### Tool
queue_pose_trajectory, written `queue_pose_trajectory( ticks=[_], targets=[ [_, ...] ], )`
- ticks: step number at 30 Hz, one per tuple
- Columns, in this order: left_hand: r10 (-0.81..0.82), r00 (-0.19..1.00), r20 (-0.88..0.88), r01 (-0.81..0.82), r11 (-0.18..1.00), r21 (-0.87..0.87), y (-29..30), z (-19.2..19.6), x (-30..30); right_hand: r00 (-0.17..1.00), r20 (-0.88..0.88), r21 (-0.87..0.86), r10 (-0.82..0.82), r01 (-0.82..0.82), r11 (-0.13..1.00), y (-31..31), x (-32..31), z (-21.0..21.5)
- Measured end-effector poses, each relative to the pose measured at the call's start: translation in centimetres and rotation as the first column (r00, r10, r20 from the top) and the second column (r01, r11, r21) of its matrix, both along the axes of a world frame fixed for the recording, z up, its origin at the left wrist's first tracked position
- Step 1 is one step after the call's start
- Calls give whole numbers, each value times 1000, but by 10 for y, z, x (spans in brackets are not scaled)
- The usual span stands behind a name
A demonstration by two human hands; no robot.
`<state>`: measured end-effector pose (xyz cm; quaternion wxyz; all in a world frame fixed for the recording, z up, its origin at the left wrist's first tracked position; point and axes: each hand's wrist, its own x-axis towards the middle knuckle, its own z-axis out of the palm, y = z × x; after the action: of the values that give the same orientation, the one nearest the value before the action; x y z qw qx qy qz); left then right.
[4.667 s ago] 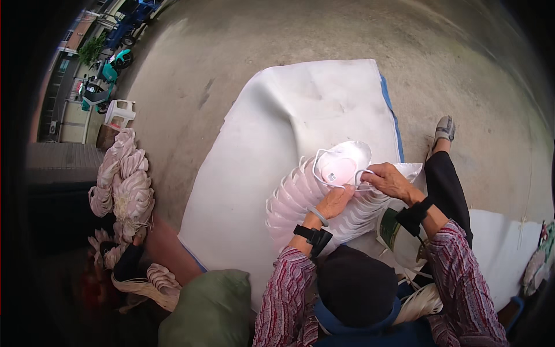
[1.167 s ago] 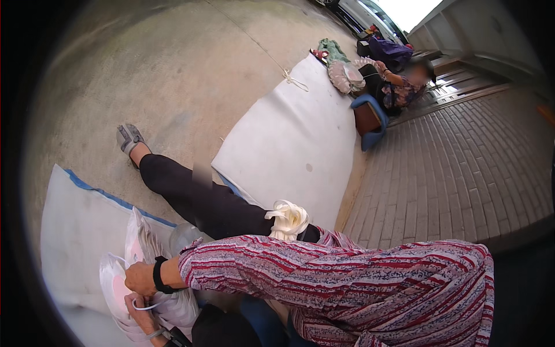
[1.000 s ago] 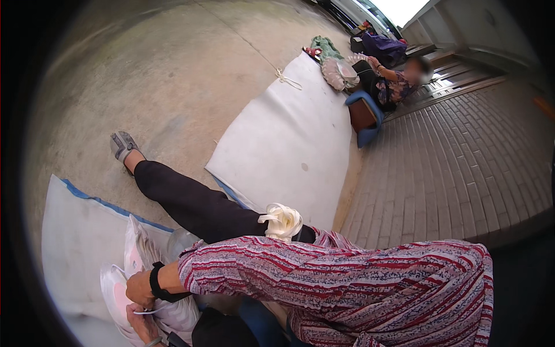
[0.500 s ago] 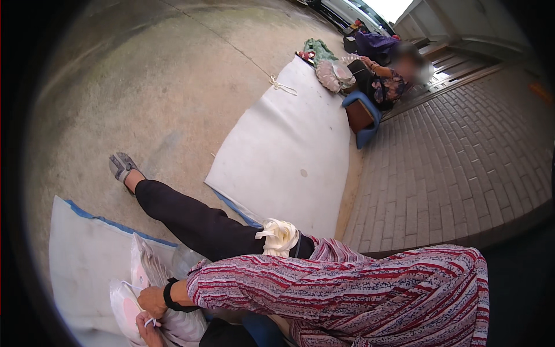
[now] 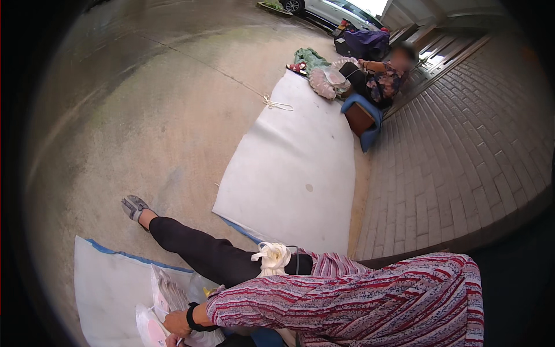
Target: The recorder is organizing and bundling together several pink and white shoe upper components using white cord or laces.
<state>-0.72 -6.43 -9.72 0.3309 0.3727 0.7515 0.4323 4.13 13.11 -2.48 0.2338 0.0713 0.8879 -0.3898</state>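
The right hand (image 5: pixel 175 322), at the end of a striped sleeve (image 5: pixel 347 301), has its fingers closed on the top of a stack of pale pink moulded shells (image 5: pixel 151 329) that lies on a white mat (image 5: pixel 107 283) directly below the hand. Only a sliver of the left hand (image 5: pixel 171 341) shows at the lower edge, just under the right hand; whether it grips anything cannot be told. The stack is cut off by the frame. A clear plastic bag (image 5: pixel 165 286) sits just above the stack, beside an outstretched leg (image 5: pixel 196 254).
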Motion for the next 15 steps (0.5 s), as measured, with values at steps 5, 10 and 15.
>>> queue_pose_trajectory(
  ticks=[5,10,15],
  targets=[
    [238,971,-16,-238,956,-170,8,38,-3,987,-143,68,-72,82,994,21,-3,15],
    [320,944,-75,-327,936,-131,25,78,9,996,47,-31,79,-77,997,41,-7,42],
    [284,918,-276,-347,913,-216,49,107,20,990,-129,130,52,-36,991,54,-15,15]
  ],
)
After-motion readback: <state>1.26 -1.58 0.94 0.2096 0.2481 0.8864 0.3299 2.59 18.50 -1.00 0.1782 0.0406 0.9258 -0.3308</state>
